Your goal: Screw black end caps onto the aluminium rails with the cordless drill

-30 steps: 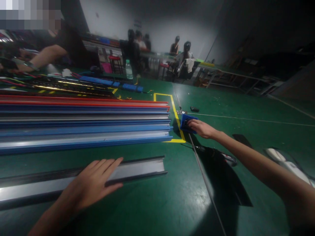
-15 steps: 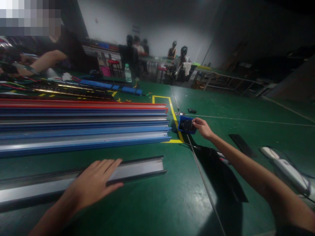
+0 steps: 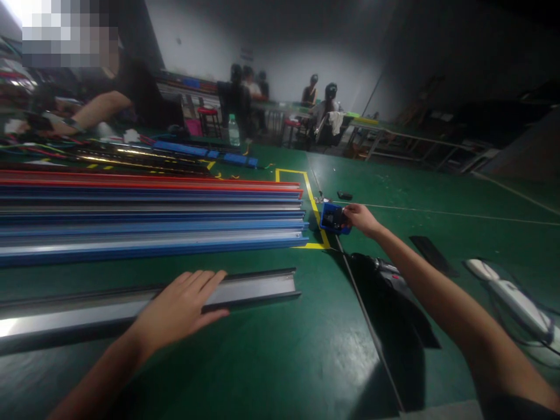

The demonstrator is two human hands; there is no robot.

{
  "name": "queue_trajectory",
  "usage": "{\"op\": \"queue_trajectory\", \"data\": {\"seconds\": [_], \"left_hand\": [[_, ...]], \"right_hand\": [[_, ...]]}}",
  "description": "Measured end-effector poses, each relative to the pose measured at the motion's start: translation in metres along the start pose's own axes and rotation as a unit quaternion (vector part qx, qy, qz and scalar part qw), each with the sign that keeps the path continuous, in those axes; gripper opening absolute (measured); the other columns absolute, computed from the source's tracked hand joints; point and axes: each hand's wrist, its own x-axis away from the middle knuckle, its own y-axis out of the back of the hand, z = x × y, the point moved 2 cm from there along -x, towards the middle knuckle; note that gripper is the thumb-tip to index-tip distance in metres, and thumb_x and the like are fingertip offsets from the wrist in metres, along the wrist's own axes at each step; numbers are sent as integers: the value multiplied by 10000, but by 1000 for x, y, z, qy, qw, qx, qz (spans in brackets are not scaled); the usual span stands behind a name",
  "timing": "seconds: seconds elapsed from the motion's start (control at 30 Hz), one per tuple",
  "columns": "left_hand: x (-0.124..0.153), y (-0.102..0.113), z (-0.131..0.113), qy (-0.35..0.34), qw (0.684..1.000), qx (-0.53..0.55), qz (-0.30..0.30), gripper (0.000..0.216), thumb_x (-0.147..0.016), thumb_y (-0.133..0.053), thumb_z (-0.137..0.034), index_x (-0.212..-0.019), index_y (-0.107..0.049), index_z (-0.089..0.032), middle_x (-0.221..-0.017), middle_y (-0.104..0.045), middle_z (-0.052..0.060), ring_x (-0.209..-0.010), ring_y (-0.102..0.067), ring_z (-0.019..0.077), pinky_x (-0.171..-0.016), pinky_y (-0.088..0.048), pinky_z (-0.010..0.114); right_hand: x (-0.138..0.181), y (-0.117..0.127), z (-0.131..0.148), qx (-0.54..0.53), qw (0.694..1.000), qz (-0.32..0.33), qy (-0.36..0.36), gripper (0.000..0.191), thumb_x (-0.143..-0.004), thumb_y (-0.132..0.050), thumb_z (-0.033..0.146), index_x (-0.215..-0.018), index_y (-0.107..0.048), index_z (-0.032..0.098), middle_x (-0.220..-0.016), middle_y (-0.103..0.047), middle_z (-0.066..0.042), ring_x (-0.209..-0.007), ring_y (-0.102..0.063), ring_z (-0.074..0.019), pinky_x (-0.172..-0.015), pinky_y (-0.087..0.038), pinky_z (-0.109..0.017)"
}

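Observation:
My left hand lies across a grey metal channel with black edges. Its fingers reach over the far edge and the thumb rests along the near one, gripping the channel across its width. Farther off, my right hand is at the right side of a small blue bin. Finger and thumb are closed on a dark flat piece at the bin's opening; its exact kind is not clear. Other dark parts sit inside the bin.
Red and blue channels lie side by side beyond my left hand. On the right are a power tool, a black strip and a white power strip. A bottle stands farther back; a co-worker's arm is at left.
The view has shifted slightly, moving the scene a little right and up. My right hand has tilted the dark piece in the bin, exposing more parts beside it. My left hand stays on the channel.

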Motion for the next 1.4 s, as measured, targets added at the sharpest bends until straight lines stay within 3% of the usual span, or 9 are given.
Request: {"op": "queue_trajectory", "data": {"seconds": [0.2,0.33,0.53,0.63,0.8,0.93,1.07,1.23,1.4], "left_hand": [[8,4,5,-29,999,-17,-16,726,-960,-501,-680,-1410,-609,-121,-1269,-703,197,-1092,-680,322,-938,-540,487],[16,9,12,-57,998,-28,-31,724,-959,-514,-666,-1376,-632,-87,-1214,-721,215,-1025,-702,323,-880,-563,483],[25,10,20,-80,996,-33,-28,697,-978,-485,-648,-1341,-660,-80,-1197,-732,226,-1000,-721,330,-856,-577,486],[26,9,20,-61,998,-31,11,727,-983,-442,-672,-1364,-647,-88,-1247,-715,229,-1062,-710,347,-898,-572,511],[28,12,18,0,995,4,104,767,-979,-424,-686,-1474,-551,-114,-1392,-643,210,-1209,-656,361,-1010,-531,540],[26,24,17,33,988,32,149,770,-970,-455,-674,-1535,-476,-152,-1475,-586,179,-1305,-596,358,-1082,-477,539],[3,48,4,23,986,16,164,769,-958,-445,-704,-1434,-588,-117,-1381,-646,201,-1248,-610,372,-1051,-464,548],[-52,69,-42,-72,991,3,109,636,-985,-421,-683,-1248,-676,-163,-1149,-699,138,-1034,-637,295,-883,-480,448],[-88,46,-87,-170,985,-30,12,480,-1040,-410,-543,-1086,-680,-149,-969,-688,106,-895,-619,247,-763,-445,385]], "right_hand": [[23,-1,24,72,994,-34,69,70,-925,-599,229,-920,-625,164,-756,-672,-34,-544,-637,-161,-500,-469,-245],[70,-12,44,136,980,-11,146,119,-944,-581,215,-986,-684,175,-826,-697,-48,-682,-649,-187,-631,-488,-274],[163,-72,47,439,756,99,475,256,-1030,-474,103,-1143,-696,162,-927,-702,-86,-762,-602,-191,-711,-435,-319],[185,-100,32,463,709,145,512,229,-1032,-500,121,-1181,-674,130,-957,-698,-103,-796,-594,-212,-705,-434,-342],[188,-111,19,429,763,153,459,399,-996,-513,156,-1390,-572,128,-1238,-662,-169,-1035,-599,-280,-854,-467,-408],[179,-107,16,385,825,120,395,614,-989,-580,456,-1497,-479,125,-1382,-582,-215,-1200,-558,-363,-996,-455,-507],[171,-112,10,371,853,105,353,655,-964,-589,584,-1442,-524,140,-1368,-590,-212,-1194,-580,-380,-992,-492,-535],[168,-119,3,334,871,79,351,361,-1011,-570,372,-1294,-609,150,-1294,-638,-191,-1105,-630,-333,-938,-553,-504],[167,-113,-3,237,909,62,337,263,-1065,-467,321,-1165,-672,190,-1251,-673,-150,-1085,-669,-290,-949,-564,-459]]}}
